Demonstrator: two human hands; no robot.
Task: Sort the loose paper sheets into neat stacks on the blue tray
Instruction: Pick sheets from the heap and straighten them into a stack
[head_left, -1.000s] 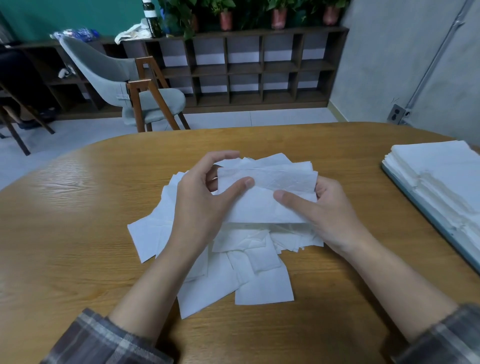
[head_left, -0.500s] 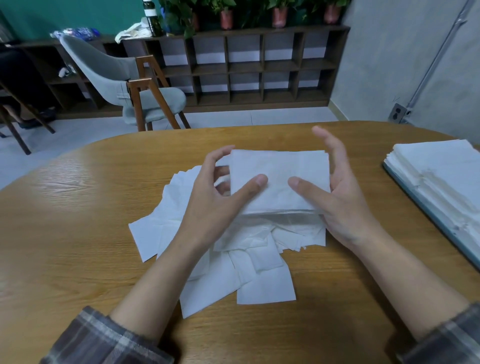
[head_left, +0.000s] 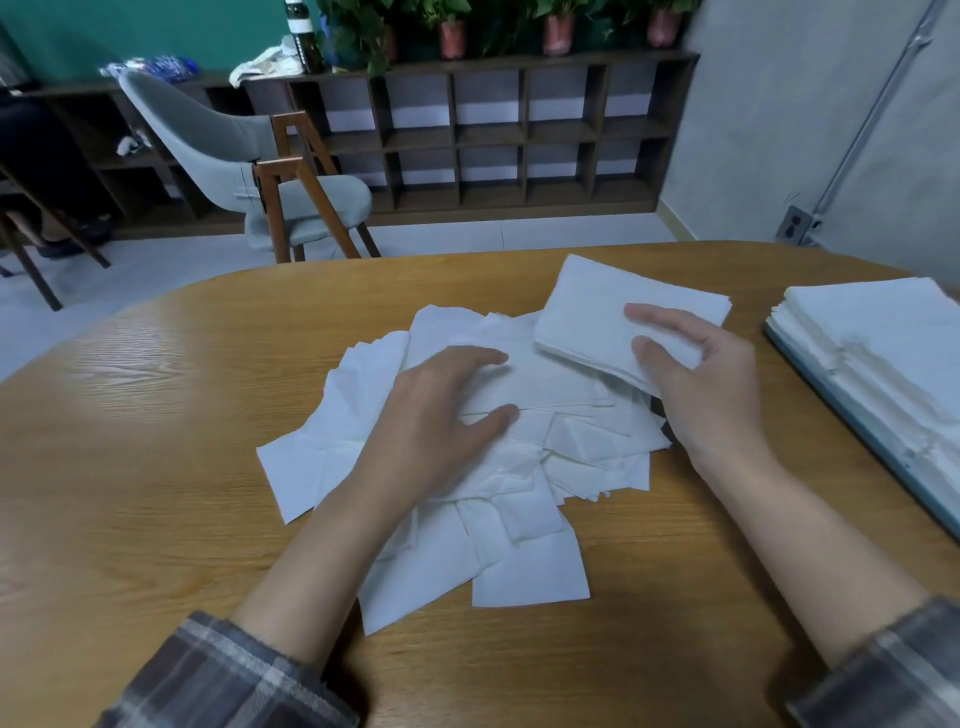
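Centre of frame: loose sheets (head_left: 530, 577) lie in a fanned, overlapping heap on the wooden table (head_left: 156, 415), corners pointing every way. No order in it yet.

Left hand (head_left: 441, 415), centre frame: laid flat on top of the heap, fingers straight and spread, grasping nothing. It looks to be pinning the pile down.

Right hand (head_left: 706, 384), right of centre: grasps a small squared bundle (head_left: 597, 306) by its near right corner, thumb and one finger lying on top. The fingers underneath are hidden. The bundle is raised off the heap's upper right edge and tilted, edges roughly aligned.

Right edge of frame: blue tray (head_left: 831, 410), only its near rim showing under the paper. On it sit white stacks (head_left: 883, 353) several layers deep, sides fairly even, partly cut off by the frame.

Progress, as I judge it: well underway but not near done. The tray carries a good share of the paper, one fresh bundle is in hand and well apart from the tray, and a sizeable heap remains to be gathered, squared and carried across.
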